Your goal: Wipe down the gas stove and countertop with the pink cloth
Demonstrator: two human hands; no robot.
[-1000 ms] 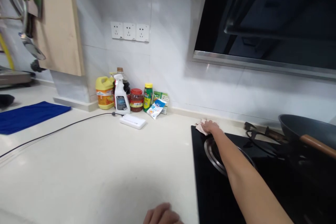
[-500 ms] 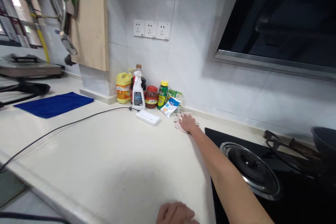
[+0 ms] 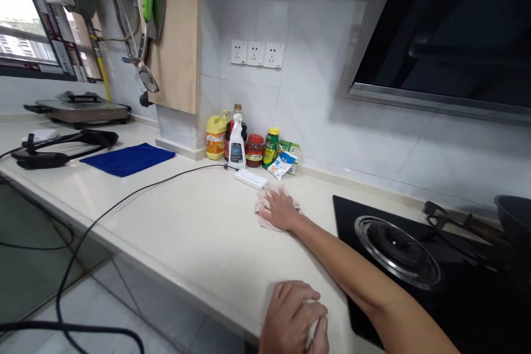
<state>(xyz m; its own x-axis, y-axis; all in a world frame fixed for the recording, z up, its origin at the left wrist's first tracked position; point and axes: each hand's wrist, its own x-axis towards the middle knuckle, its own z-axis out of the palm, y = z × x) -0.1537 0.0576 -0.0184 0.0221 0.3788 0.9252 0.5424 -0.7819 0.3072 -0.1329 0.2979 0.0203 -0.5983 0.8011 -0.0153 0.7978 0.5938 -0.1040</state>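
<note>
My right hand (image 3: 282,211) presses down on a pale pink cloth (image 3: 265,221) lying crumpled on the white counter, with its fingers over the fabric. Just beyond the cloth is a white power bank (image 3: 250,178) with a black cable plugged in. A blue-and-white packet (image 3: 281,166) leans behind it against a green bottle with a yellow cap (image 3: 271,147). My left hand (image 3: 292,315) rests at the near part of the counter, holding nothing, its fingers loosely bent and apart.
A black cooktop (image 3: 344,215) lies right of my arm, under a dark range hood (image 3: 452,27). Along the wall stand a white spray bottle (image 3: 237,146), a red-lidded jar (image 3: 254,152) and a yellow jug (image 3: 215,138). A blue cloth (image 3: 130,159) and an electric pan (image 3: 83,110) are left.
My right hand has drawn the pink cloth nearer and to the left, away from the packets. The view has turned left, and more of my left hand shows.
</note>
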